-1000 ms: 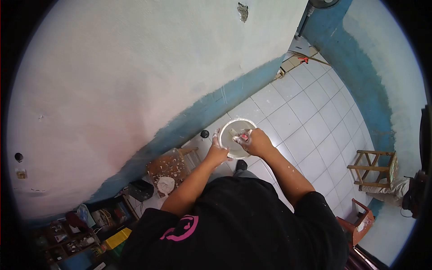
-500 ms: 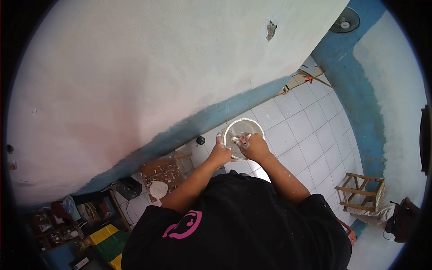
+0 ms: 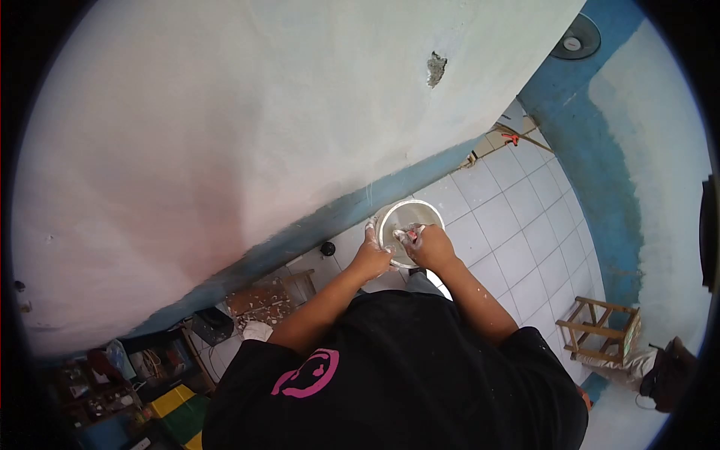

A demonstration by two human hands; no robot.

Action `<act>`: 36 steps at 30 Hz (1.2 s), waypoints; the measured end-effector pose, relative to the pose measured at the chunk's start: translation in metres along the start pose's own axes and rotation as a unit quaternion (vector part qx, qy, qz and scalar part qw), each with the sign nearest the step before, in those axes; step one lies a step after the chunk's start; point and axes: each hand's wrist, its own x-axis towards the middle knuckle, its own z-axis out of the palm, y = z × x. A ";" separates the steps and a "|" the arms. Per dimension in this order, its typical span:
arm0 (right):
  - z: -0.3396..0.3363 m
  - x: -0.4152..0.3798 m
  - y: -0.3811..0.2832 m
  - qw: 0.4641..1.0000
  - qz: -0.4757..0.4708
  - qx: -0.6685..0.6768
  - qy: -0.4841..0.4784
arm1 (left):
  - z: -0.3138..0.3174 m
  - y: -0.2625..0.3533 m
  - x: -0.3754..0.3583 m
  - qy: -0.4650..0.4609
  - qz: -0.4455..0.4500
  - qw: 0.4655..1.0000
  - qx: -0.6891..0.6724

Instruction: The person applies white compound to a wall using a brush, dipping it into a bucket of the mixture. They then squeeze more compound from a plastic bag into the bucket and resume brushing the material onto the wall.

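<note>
A white round bucket is held in front of my body, with pale, whitish material inside. My left hand is closed on its left side, fingers around the rim and wall, smeared with white. Inside the bucket's mouth, my right hand is closed around a small tool with a red part. The rest of that tool is hidden by the fingers and too small to name. White smears cover the right fingers too.
Beside me rises a patchy white wall with a chipped hole and blue lower band. A wooden stool stands right on the tiled floor; a speckled wooden stool is at left. A fan is far right.
The view has shifted slightly, so the wall hole appears lower and further left. The bucket and both hands sit a little to the right, with the same grips.
</note>
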 end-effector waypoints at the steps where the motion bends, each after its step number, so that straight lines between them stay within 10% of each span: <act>1: -0.007 0.003 0.007 1.000 -0.003 -0.001 -0.011 | 0.006 -0.002 0.008 0.008 -0.004 1.000 -0.001; 8: -0.048 0.032 0.073 0.996 -0.052 -0.003 -0.073 | 0.071 0.008 0.038 0.054 0.008 0.998 0.004; 12: -0.076 0.043 0.119 0.970 -0.111 0.213 -0.043 | 0.088 0.003 0.053 0.122 -0.015 0.992 -0.039; 18: -0.104 0.059 0.171 0.734 0.207 0.641 -0.089 | 0.092 0.016 0.039 0.187 -0.015 0.978 -0.088; 25: -0.065 0.056 0.182 0.447 0.191 0.844 -0.226 | 0.086 -0.001 0.030 0.216 -0.048 0.965 -0.137; 36: -0.022 0.051 0.113 0.399 0.163 0.862 -0.267 | 0.041 -0.006 -0.028 0.299 -0.025 0.944 -0.141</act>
